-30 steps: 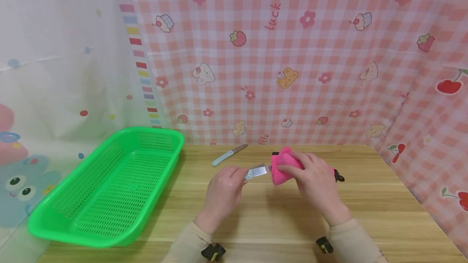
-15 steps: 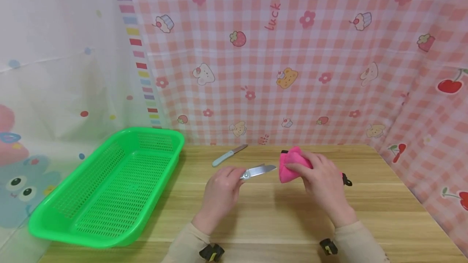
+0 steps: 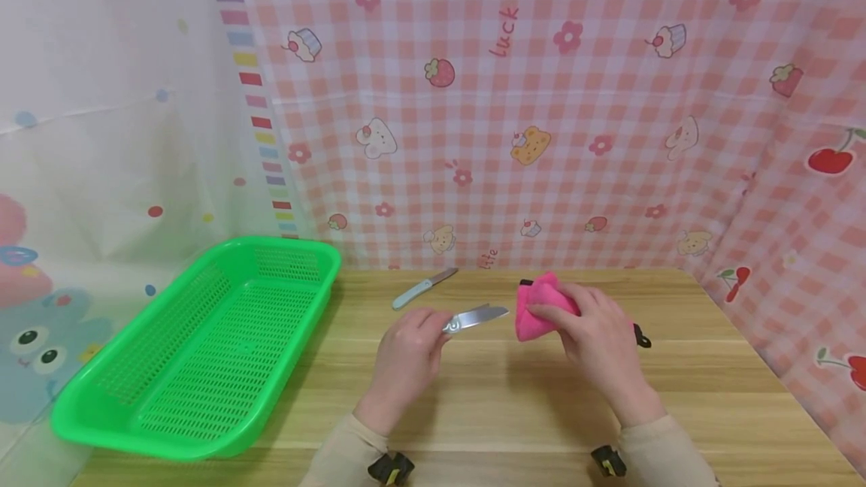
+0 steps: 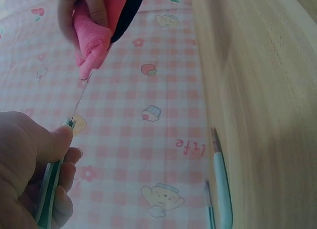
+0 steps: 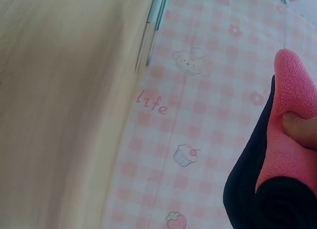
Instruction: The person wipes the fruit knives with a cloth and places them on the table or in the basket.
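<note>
The wooden table (image 3: 473,419) runs beneath both your hands and beyond them. Well to the left of your left hand, the green basket (image 3: 135,434) stands upright, its interior bare; that position presumably leaves the space ahead of you free to work in.

Your right hand (image 3: 598,329) is raised above the surface, thumb and fingers pinching the pink cloth (image 3: 546,294). The cloth is bunched toward your left hand and backed by a dark layer (image 5: 250,164). The doubled fabric probably serves as padding between your fingertips and any edge.

Your left hand (image 3: 409,348) grasps the folding knife (image 3: 479,316) by its green handle (image 4: 48,194), thumb along the side. The bare blade points away from that palm, toward the right hand; this grip seems meant to keep your skin off the edge. In the head view, a narrow gap separates tip from fabric.

Just beyond your left hand, a pale-handled knife (image 3: 426,284) lies flat, handle end nearer you, apparently set aside. Both wrist views show a slim shape alongside it; whether object or reflection, I cannot tell.
</note>
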Demonstrator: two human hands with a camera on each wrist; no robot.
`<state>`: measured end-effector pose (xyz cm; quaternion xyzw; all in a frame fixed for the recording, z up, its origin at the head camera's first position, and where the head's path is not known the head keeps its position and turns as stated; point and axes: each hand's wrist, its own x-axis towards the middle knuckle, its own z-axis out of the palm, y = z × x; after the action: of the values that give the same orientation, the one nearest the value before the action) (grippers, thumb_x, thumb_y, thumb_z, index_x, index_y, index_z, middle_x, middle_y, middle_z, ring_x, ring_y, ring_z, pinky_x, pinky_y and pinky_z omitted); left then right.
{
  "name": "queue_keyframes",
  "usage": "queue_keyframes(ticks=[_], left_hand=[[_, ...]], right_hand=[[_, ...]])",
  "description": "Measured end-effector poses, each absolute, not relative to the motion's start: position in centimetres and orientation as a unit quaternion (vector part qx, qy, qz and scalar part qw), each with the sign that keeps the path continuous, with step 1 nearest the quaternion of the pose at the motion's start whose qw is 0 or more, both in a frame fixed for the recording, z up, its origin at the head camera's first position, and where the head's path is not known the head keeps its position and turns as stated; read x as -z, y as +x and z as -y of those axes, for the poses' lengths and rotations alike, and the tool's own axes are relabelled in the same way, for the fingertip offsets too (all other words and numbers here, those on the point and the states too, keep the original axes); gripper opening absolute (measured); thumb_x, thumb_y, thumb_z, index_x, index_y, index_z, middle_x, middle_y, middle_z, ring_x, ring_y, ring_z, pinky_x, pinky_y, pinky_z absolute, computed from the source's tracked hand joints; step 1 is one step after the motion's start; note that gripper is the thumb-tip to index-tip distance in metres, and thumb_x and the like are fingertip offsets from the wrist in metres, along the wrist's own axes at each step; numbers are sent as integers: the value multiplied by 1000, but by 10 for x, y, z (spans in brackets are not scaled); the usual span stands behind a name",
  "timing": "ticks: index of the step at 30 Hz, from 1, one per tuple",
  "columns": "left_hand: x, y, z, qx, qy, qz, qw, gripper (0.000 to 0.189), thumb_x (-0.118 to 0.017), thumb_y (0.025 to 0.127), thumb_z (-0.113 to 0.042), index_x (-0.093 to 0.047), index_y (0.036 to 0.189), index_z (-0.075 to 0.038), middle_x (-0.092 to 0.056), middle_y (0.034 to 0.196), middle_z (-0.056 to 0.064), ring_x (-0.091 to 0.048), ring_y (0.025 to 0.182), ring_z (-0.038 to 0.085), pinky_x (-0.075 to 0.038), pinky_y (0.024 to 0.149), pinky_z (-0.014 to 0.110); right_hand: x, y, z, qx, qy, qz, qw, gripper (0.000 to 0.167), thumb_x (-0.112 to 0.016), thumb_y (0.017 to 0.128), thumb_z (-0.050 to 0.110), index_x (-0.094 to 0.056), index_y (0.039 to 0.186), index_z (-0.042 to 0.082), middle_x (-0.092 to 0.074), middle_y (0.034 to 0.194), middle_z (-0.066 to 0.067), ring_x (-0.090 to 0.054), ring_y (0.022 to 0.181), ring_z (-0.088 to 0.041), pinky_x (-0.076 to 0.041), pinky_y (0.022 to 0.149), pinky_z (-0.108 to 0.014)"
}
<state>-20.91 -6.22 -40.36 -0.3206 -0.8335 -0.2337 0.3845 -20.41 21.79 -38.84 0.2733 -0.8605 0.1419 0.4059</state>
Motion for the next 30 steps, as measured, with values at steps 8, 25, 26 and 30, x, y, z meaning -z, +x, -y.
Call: queue_keyframes(ticks=[8,25,26,30], left_hand=[[401,-208,59,231,-318,843,368,25,-81,79,0,-71,102,-3,-70,93,8,-65,82,21,-56,72,31],[401,-206,55,216,-322,851,354,32,-82,78,0,-71,107,-5,-70,94,7,-66,85,20,-56,73,29],[401,-206,55,217,-324,850,354,31,-82,78,0,-71,107,-5,-69,93,7,-65,84,20,-56,72,29],[404,-205,53,215,-331,847,356,30,-83,77,-1,-72,105,-5,-69,91,6,-65,82,19,-56,71,29]], right_hand=[[378,-198,-204,-147,308,844,414,54,-79,68,-11,-75,106,29,-65,114,-14,-61,96,-37,-51,69,-55],[372,-197,-175,-115,358,834,404,58,-79,64,-14,-74,103,29,-66,116,-11,-61,99,-34,-53,71,-51],[373,-197,-174,-111,360,834,402,58,-80,64,-14,-74,102,28,-66,116,-11,-61,98,-35,-53,72,-51],[376,-197,-170,-93,361,839,397,56,-81,63,-14,-75,101,27,-65,114,-12,-61,96,-34,-53,73,-51]])
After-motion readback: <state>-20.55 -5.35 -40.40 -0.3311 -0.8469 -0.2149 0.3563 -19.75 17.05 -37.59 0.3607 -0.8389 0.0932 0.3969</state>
